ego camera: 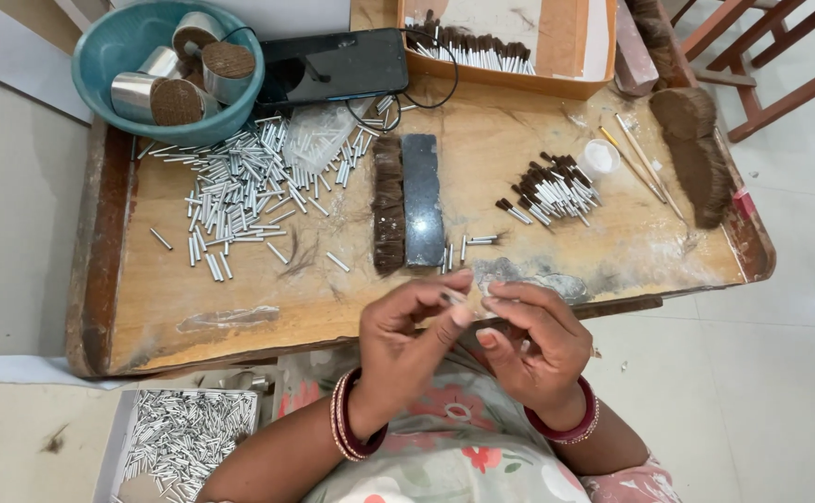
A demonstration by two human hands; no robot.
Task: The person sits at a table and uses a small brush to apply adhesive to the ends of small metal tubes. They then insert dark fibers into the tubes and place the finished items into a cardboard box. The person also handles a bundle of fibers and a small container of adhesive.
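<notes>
A: What containers sit around the table (pixel 239 321)?

B: A teal bowl (pixel 109 47) stands at the far left corner, holding metal cups (pixel 137 93) with brown round faces. An orange cardboard box (pixel 519 79) sits at the far edge, right of centre, with a row of white tubes tipped with dark hair along its back. A white box (pixel 118 438) lies below the table's near edge on the left, full of loose silver tubes. A black phone (pixel 333 65) lies between the bowl and the orange box, a cable running from it.

A: And on the tabletop itself?

B: A scatter of silver tubes (pixel 239 186) spreads on the left. A dark stone block (pixel 421 200) lies at the centre with a brown hair bundle (pixel 389 205) just beside it. A small heap of finished brushes (pixel 552 191) rests to the right, near a small white cap (pixel 600 156) and thin wooden sticks (pixel 636 158). A larger mass of brown hair (pixel 696 154) lies at the right edge.

A: How are the hands placed?

B: Both are raised over the near edge, close to the body, fingertips meeting. The left hand (pixel 412 340) pinches a small tube (pixel 454 296) between thumb and forefinger. The right hand (pixel 538 340) curls inward, its fingertips touching the same tube's end; whether it grips is unclear. Red bangles ring both wrists.
</notes>
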